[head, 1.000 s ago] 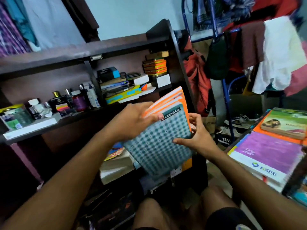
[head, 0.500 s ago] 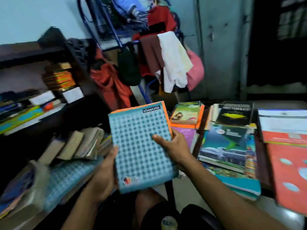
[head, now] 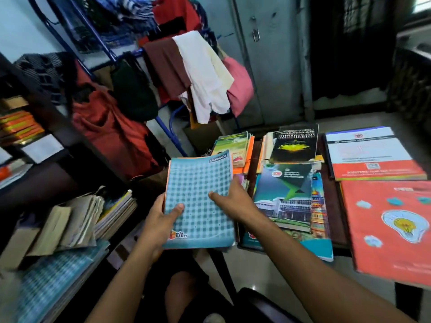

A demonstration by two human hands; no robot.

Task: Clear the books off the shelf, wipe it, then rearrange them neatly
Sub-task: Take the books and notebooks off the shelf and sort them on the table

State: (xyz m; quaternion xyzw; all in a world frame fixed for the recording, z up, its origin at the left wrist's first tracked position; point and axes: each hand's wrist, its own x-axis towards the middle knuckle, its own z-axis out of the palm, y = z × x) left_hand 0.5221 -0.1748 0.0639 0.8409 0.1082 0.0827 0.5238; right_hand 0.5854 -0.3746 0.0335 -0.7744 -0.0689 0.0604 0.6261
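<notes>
While both hands grip it, notebook reads "edu GAMES".

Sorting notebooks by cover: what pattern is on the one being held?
Blue-teal checked cover with orange edging, seen clearly in the head view.

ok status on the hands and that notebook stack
Left hand and right hand both grip the checked notebook stack. Held off the shelf, short of the table. Table crowded with book piles.
</notes>
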